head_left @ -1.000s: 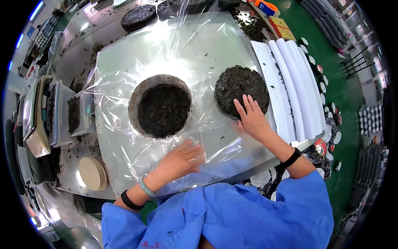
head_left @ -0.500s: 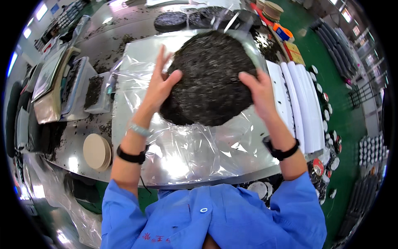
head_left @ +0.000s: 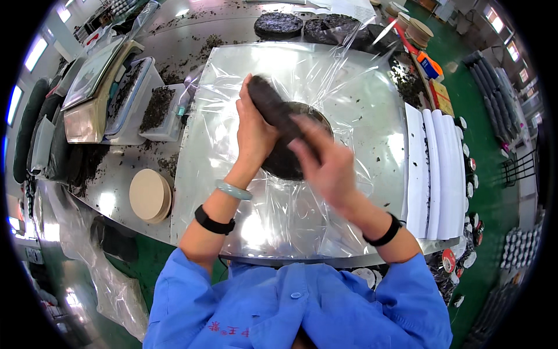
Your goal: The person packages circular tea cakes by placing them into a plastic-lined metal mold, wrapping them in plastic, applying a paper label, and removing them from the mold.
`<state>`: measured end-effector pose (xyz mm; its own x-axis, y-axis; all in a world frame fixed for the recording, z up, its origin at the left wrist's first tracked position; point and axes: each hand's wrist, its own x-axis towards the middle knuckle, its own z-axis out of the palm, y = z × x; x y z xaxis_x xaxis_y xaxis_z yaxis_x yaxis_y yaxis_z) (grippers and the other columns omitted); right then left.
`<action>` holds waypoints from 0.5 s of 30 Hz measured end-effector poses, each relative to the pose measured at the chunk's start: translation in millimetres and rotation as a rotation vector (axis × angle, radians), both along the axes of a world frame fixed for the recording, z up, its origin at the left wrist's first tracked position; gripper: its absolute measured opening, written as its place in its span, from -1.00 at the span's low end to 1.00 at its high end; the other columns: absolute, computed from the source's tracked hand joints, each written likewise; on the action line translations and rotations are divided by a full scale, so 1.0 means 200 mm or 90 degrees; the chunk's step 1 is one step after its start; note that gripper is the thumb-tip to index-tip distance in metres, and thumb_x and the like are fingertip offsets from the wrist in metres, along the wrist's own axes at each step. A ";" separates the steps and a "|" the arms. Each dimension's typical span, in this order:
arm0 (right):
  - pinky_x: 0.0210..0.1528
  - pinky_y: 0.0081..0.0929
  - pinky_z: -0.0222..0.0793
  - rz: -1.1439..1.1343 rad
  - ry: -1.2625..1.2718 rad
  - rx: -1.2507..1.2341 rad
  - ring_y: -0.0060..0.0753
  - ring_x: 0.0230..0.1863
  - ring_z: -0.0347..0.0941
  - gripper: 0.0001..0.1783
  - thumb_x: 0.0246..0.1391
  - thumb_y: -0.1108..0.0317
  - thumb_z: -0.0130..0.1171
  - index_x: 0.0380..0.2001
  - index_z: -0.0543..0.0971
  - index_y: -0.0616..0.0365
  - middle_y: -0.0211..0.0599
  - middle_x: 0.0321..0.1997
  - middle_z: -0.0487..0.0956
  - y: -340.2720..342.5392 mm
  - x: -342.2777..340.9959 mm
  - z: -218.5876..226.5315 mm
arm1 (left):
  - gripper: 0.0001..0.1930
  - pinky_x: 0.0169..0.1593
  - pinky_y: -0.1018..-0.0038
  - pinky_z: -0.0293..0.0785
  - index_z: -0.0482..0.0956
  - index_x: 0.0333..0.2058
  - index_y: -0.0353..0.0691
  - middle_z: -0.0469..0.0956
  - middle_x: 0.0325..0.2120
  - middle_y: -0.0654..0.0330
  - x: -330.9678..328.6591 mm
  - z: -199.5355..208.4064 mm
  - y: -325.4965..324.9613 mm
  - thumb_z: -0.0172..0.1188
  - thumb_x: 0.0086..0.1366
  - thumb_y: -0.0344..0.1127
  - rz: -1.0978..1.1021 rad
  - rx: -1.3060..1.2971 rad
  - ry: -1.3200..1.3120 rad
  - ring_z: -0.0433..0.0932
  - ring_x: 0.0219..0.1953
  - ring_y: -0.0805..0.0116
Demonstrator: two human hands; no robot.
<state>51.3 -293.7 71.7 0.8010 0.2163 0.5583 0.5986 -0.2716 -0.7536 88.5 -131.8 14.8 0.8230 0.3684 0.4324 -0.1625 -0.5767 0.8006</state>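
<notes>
A dark, round pressed tea cake [head_left: 264, 102] is tipped up on edge above the work surface, its narrow rim turned toward me. My left hand [head_left: 254, 135] is closed on its left side, the fingers reaching up behind it. My right hand [head_left: 328, 160] is at the cake's lower right, thumb and fingers against the rim, but motion smears them and their grip is unclear. Beneath both hands a second dark round cake [head_left: 285, 163] lies flat on clear plastic film [head_left: 343, 215], partly hidden by the raised cake and my right hand.
Beige round discs [head_left: 146, 195] are stacked at the left, near clear tubs of loose dark leaf [head_left: 157, 109]. More dark cakes [head_left: 278, 25] lie along the back. White paper rolls [head_left: 436, 174] line the right side, with an orange and blue tape dispenser [head_left: 429, 66] behind. Crumbs are scattered about.
The cake has turned from showing its broad face to standing on edge. Both hands have moved closer together and lower, my right hand more so. The flat cake beneath is now more exposed.
</notes>
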 end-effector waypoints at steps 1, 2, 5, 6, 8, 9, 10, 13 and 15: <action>-0.12 -0.33 0.53 0.017 -0.103 0.003 -0.05 -0.19 0.66 -0.66 0.13 0.44 0.22 -0.01 0.56 0.25 -0.01 -0.19 0.67 0.07 -0.06 0.00 | 0.16 0.13 0.21 0.43 -0.09 0.40 -0.06 0.24 0.16 -0.07 0.00 -0.03 0.03 0.52 -0.10 -0.22 -0.077 -0.104 0.024 0.39 0.14 -0.08; -0.11 -0.35 0.54 -0.002 -0.042 0.020 -0.14 -0.20 0.66 -0.66 0.12 0.45 0.22 -0.01 0.56 0.26 -0.02 -0.18 0.67 0.08 -0.06 0.04 | 0.13 0.14 0.22 0.44 -0.06 0.39 -0.06 0.25 0.16 -0.08 0.01 -0.05 0.06 0.51 -0.09 -0.25 -0.084 -0.086 0.015 0.39 0.16 -0.07; -0.13 -0.42 0.54 0.051 0.285 0.162 -0.34 -0.22 0.64 -0.64 0.07 0.41 0.29 -0.06 0.56 0.32 -0.10 -0.19 0.68 -0.10 0.13 0.02 | 0.14 0.21 0.26 0.39 -0.06 0.42 -0.06 0.38 0.12 -0.10 -0.06 0.18 0.15 0.53 -0.04 -0.20 -0.273 -0.153 0.128 0.41 0.19 0.02; -0.15 -0.44 0.54 0.059 0.414 0.224 -0.39 -0.23 0.62 -0.63 0.05 0.40 0.32 -0.08 0.56 0.35 -0.14 -0.19 0.68 -0.20 0.22 0.00 | 0.06 0.20 0.29 0.39 0.04 0.41 -0.07 0.44 0.05 -0.07 -0.08 0.18 0.19 0.52 0.01 -0.14 -0.335 -0.253 0.186 0.46 0.14 0.11; -0.09 -0.42 0.53 0.041 0.610 0.200 -0.26 -0.21 0.62 -0.57 0.05 0.39 0.31 -0.01 0.53 0.30 -0.08 -0.17 0.67 -0.22 0.33 -0.21 | -0.19 0.11 0.31 0.47 0.34 0.30 0.00 0.42 0.02 -0.04 -0.03 -0.04 0.22 0.47 0.06 -0.15 -0.271 -0.057 0.080 0.50 0.06 0.11; -0.06 -0.40 0.53 -0.001 0.494 0.103 -0.20 -0.18 0.62 -0.55 0.03 0.40 0.32 0.01 0.52 0.27 -0.07 -0.16 0.66 -0.20 0.31 -0.24 | -0.30 0.09 0.31 0.47 0.43 0.23 0.03 0.42 -0.03 0.00 -0.06 -0.04 0.19 0.45 0.08 -0.19 -0.214 0.041 0.122 0.52 0.00 0.12; -0.04 -0.39 0.52 -0.040 0.371 0.006 -0.14 -0.16 0.61 -0.52 0.01 0.42 0.33 0.04 0.51 0.24 -0.06 -0.15 0.65 -0.16 0.26 -0.27 | -0.40 0.06 0.31 0.47 0.53 0.17 0.06 0.41 -0.08 0.04 -0.10 -0.01 0.14 0.43 0.11 -0.23 -0.156 0.139 0.158 0.54 -0.07 0.12; -0.01 -0.34 0.52 -0.051 0.059 -0.209 0.03 -0.10 0.58 -0.45 -0.03 0.42 0.33 0.09 0.48 0.18 -0.06 -0.13 0.63 -0.17 0.27 -0.25 | -0.45 0.02 0.32 0.50 0.58 0.12 0.11 0.36 -0.08 0.01 -0.10 0.00 0.13 0.42 0.10 -0.26 -0.138 0.104 0.179 0.51 -0.10 0.08; -0.04 -0.30 0.51 0.088 -0.095 -0.300 0.04 -0.07 0.55 -0.48 -0.08 0.43 0.34 0.02 0.50 0.16 -0.11 -0.12 0.58 -0.15 0.35 -0.23 | -0.45 0.01 0.32 0.51 0.59 0.12 0.11 0.35 -0.06 0.00 -0.10 0.01 0.13 0.41 0.09 -0.30 -0.133 0.108 0.194 0.51 -0.09 0.08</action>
